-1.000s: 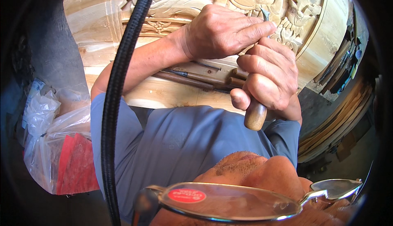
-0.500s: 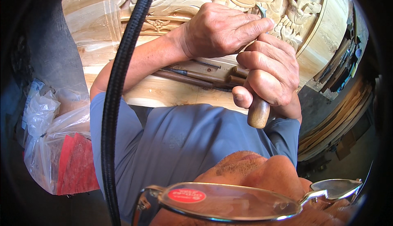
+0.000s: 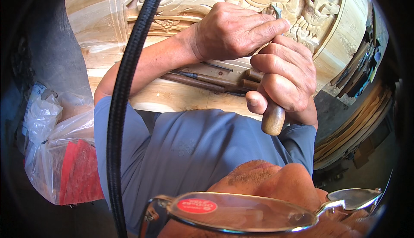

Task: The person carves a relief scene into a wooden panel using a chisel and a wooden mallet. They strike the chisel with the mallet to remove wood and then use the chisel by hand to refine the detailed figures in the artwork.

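Observation:
My right hand point(image 3: 288, 76) is wrapped round the wooden handle of a carving chisel point(image 3: 273, 120), whose rounded butt sticks out below the fist. Closed fingers of my left hand point(image 3: 235, 31) press on the chisel's metal shank just above the right fist. The short blade points away from me over a pale carved wood panel point(image 3: 345, 35), cut with raised figures and foliage. Its tip lies close against the relief; whether it bites into the wood is not clear.
Several wooden-handled carving tools point(image 3: 211, 81) lie on the wood between my forearms. More tools point(image 3: 351, 72) sit at the right, above stacked curved boards point(image 3: 353, 126). A plastic bag point(image 3: 43, 130) with something red stands at the left. A black braided cable point(image 3: 123, 95) crosses the view.
Both hands and the chisel have shifted very slightly to the right. The grip looks the same.

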